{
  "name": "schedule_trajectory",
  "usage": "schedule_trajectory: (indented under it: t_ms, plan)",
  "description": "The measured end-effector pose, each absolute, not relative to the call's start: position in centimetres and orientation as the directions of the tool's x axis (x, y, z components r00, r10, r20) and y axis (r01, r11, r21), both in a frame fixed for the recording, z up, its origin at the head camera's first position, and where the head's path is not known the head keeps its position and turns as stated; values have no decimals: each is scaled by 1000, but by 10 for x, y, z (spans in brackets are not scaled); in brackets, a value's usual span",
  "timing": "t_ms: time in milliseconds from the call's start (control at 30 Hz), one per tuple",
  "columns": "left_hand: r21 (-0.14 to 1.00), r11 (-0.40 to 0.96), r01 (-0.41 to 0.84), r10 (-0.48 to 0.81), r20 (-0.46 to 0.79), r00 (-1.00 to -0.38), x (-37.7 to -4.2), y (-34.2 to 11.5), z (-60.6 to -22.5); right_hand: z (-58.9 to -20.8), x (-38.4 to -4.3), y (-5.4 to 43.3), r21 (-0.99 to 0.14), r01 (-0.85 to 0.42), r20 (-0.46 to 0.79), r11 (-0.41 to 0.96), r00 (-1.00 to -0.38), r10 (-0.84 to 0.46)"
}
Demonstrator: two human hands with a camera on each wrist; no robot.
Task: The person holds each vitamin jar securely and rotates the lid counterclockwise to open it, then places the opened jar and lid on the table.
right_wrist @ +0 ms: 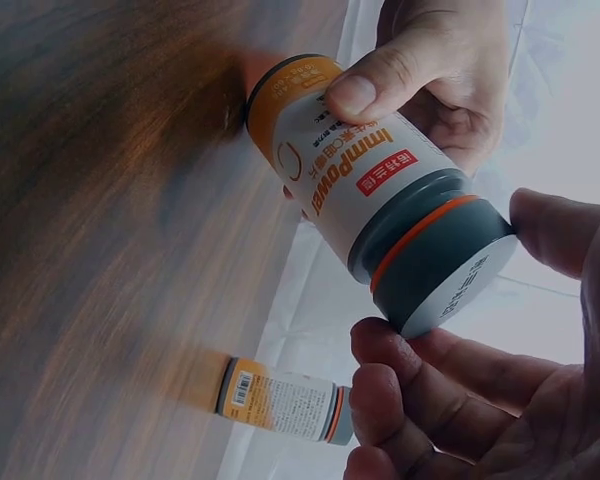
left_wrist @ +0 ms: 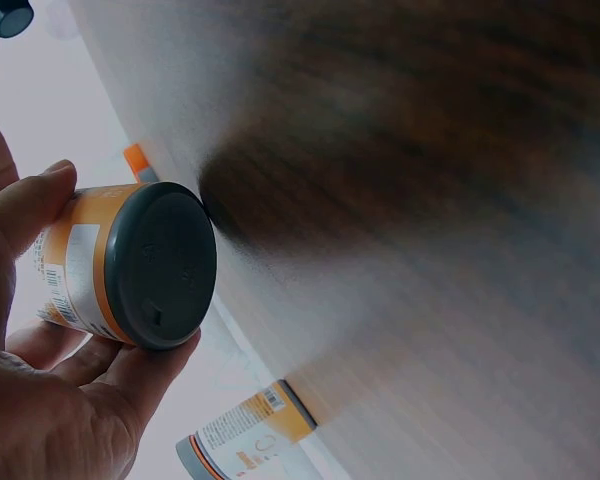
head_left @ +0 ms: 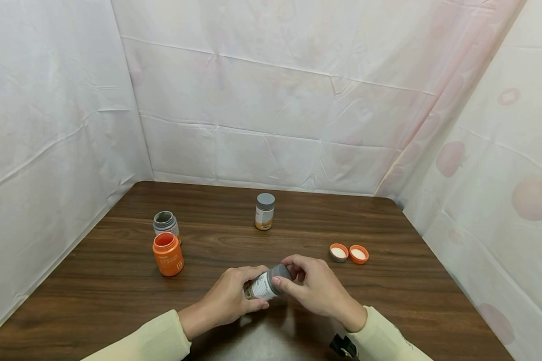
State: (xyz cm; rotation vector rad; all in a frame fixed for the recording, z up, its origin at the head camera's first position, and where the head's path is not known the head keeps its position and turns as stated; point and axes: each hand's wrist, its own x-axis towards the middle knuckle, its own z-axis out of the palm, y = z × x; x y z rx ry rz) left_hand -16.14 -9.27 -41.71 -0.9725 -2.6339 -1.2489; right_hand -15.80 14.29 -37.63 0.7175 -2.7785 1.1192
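Held tilted low over the front of the table is a supplement bottle (head_left: 261, 288) with a white and orange label. My left hand (head_left: 229, 295) grips its body, thumb on one side and fingers on the other. Its dark grey base (left_wrist: 165, 265) faces the left wrist camera, tipped towards the wood. The grey cap (right_wrist: 445, 262) sits on the neck, with a thin orange ring at its lower edge. My right hand (head_left: 319, 288) pinches this cap between thumb and fingertips.
A similar capped bottle (head_left: 264, 214) stands upright at the back middle of the table (head_left: 217, 220). At left, an uncapped orange bottle (head_left: 169, 259) stands before an uncapped grey-necked one (head_left: 166, 226). Two caps, one grey-sided (head_left: 339, 252) and one orange (head_left: 359, 254), lie inside-up at right.
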Motion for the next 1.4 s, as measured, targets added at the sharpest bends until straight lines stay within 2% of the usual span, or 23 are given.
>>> schedule_trajectory:
  t_ms: [233, 400, 633, 800, 1233, 1400]
  plan:
    - [680, 476, 558, 515, 299, -803, -162, -92, -416, -376, -158, 144, -630, -486, 262, 606, -867, -424]
    - [678, 479, 557, 515, 297, -804, -162, -93, -416, -377, -158, 146, -605, -557, 316, 568, -824, -471]
    - [674, 474, 566, 514, 310, -800, -161, -93, -416, -377, -159, 149, -636, -626, 370, 451, -760, -534]
    - [667, 477, 573, 512, 319, -798, -160, -94, -416, -377, -160, 150, -601, -681, 418, 419, -714, -562]
    - [658, 486, 574, 516, 314, -797, -160, -94, -415, -379, -162, 149, -564, -717, 452, 411, -684, -573]
    - [659, 484, 575, 515, 317, -797, -160, -93, -415, -379, -161, 149, -582, -697, 438, 418, -702, -561]
